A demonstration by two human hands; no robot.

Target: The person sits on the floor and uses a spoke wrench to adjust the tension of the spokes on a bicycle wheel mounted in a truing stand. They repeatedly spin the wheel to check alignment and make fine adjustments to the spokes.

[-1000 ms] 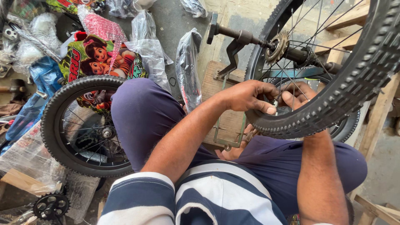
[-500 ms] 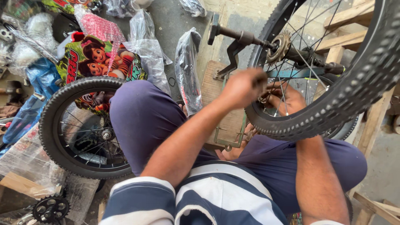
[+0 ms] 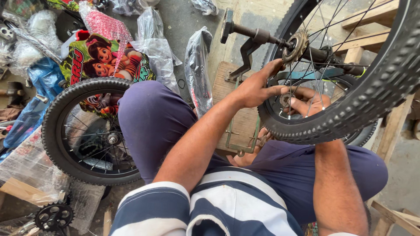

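A black knobbly bicycle wheel (image 3: 350,113) with thin spokes and a small rusty sprocket (image 3: 295,45) at its hub stands upright in front of me, over my lap. My left hand (image 3: 258,85) rests on the near side of the rim, its fingers spread towards the spokes. My right hand (image 3: 308,100) lies behind the spokes inside the wheel, fingers curled; what it holds is hidden. A threaded axle (image 3: 251,32) sticks out to the left of the hub.
A second black wheel (image 3: 87,131) lies by my left knee. Plastic-wrapped parts (image 3: 199,65) and a colourful cartoon-printed panel (image 3: 105,57) lie on the floor behind. A chainring (image 3: 53,216) sits at the lower left. Wooden frames (image 3: 372,26) stand at the right.
My left hand has shifted up along the rim and its fingers have spread out. The big wheel has moved slightly lower and closer in view.
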